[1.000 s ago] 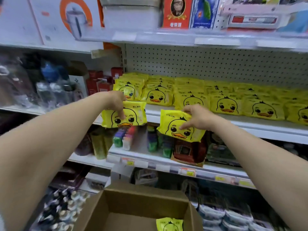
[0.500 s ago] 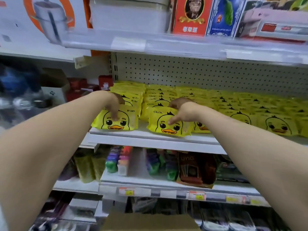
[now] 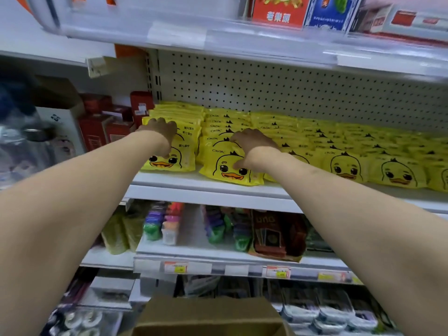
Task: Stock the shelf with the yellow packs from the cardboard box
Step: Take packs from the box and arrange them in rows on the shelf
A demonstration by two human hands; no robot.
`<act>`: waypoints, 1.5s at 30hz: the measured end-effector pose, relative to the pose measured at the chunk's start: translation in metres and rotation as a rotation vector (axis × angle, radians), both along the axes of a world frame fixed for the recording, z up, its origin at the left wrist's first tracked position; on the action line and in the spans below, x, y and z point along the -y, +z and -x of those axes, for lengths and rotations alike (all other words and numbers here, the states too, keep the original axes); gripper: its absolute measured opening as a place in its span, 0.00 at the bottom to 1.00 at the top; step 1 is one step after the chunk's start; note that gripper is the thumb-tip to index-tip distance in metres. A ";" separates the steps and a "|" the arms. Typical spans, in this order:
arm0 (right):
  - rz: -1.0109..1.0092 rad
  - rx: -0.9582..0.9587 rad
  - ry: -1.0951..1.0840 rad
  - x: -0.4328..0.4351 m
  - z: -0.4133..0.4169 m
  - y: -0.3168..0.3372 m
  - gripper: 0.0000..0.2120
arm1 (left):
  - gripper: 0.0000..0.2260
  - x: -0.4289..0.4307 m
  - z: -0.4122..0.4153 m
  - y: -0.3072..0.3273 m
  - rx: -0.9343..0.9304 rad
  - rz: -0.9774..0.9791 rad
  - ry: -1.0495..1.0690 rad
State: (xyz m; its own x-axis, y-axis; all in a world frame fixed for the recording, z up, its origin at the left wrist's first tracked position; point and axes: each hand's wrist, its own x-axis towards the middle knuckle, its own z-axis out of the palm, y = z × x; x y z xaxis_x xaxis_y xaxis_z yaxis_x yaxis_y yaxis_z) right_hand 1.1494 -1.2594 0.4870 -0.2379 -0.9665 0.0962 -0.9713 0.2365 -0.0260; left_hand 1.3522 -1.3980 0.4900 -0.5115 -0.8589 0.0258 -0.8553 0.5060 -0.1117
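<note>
Rows of yellow duck-face packs (image 3: 344, 139) fill the white middle shelf (image 3: 208, 187). My left hand (image 3: 161, 133) grips the top of one yellow pack (image 3: 169, 158) standing at the front of the leftmost row. My right hand (image 3: 252, 147) holds a second yellow pack (image 3: 228, 169) at the front of the neighbouring row, fingers over its top edge and thumb on its face. Both packs rest on the shelf. The cardboard box (image 3: 208, 318) sits below at the bottom edge; its inside is hidden.
Red boxes (image 3: 101, 124) stand left of the packs. An upper shelf (image 3: 242, 42) with boxed goods overhangs. A lower shelf (image 3: 218, 255) carries colourful small items and card packs. A perforated back panel (image 3: 291, 88) closes the rear.
Both hands have carried their packs up from in front of the lower shelf and set them onto the middle shelf, pushing them back against the rows. The view has tilted upward.
</note>
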 end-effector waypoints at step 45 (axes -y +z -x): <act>-0.672 0.301 0.025 -0.303 -0.034 -0.380 0.27 | 0.31 -0.367 -0.026 -0.413 -0.207 -0.846 0.168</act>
